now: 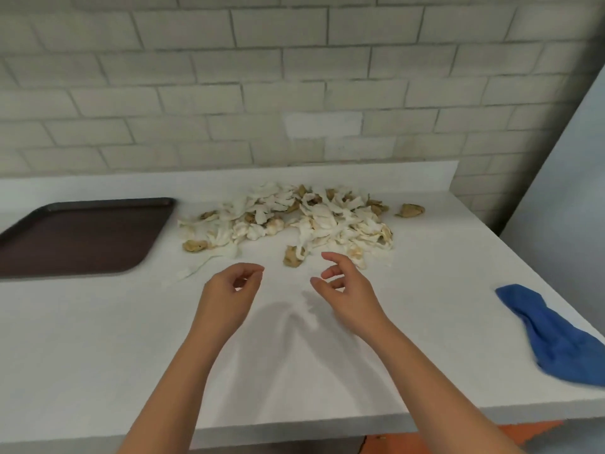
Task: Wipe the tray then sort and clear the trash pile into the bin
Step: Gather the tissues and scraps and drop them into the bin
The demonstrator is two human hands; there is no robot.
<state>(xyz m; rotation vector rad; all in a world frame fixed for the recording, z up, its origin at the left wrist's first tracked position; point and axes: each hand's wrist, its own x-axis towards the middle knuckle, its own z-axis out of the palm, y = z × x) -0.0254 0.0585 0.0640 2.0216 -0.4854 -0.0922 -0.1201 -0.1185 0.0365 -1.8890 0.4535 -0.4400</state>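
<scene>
A white counter [98, 339] runs against a pale brick-pattern wall [196, 93]. On its right edge lies a crumpled blue cloth [556, 335], well apart from both hands. A dark brown tray [75, 237] sits flat at the far left of the counter, just beside the left end of the trash pile [294, 217] without touching it.

The pile, torn white paper scraps mixed with tan crumpled bits, is spread across the middle of the counter near the wall. One tan bit [409, 210] lies alone to its right, and a thin white strip [196, 267] trails off its near left side.

The left hand [229, 290] and right hand [350, 290] hover over bare counter on the near side of the pile, apart from each other. Both have their fingers loosely curled and hold nothing. A small tan and white wad [294, 257] lies just beyond the right hand's fingertips [327, 255], nothing standing between them.
</scene>
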